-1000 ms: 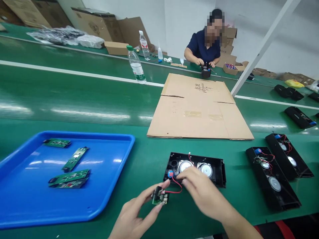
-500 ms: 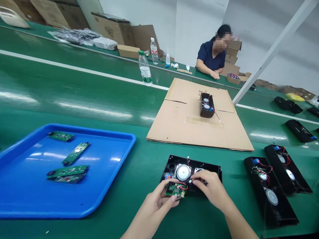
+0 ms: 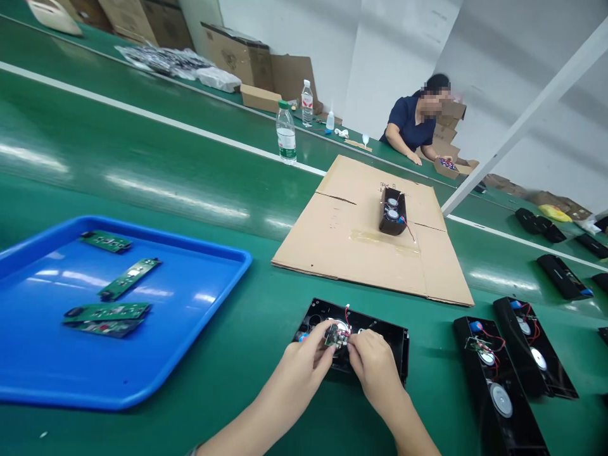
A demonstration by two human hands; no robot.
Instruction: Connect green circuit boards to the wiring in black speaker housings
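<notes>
In my left hand point(image 3: 311, 354), a small green circuit board point(image 3: 336, 334) is gripped between thumb and fingers, tilted up over a black speaker housing point(image 3: 399, 351). My right hand point(image 3: 375, 361) is closed in a pinch at the board's right edge, on a small white wire connector point(image 3: 349, 339) that the fingertips largely cover. Whether the connector sits in its socket I cannot tell. The housing lies open side up on the green bench, with a round speaker partly hidden behind the board and a blue part point(image 3: 303, 335) beside my left fingers. A red wire point(image 3: 348, 315) rises behind the board.
At left a blue tray point(image 3: 190, 354) holds several green circuit boards point(image 3: 128, 278). Two more open speaker housings point(image 3: 498, 373) lie at right. Beyond, a cardboard sheet point(image 3: 313, 234) carries another housing point(image 3: 392, 212). A water bottle point(image 3: 285, 136) and a seated co-worker point(image 3: 411, 123) are farther back.
My left hand has lifted and turned the circuit board upward, in front of the speaker. My right hand has brought the connector to the board's edge. The camera view has shifted slightly.
</notes>
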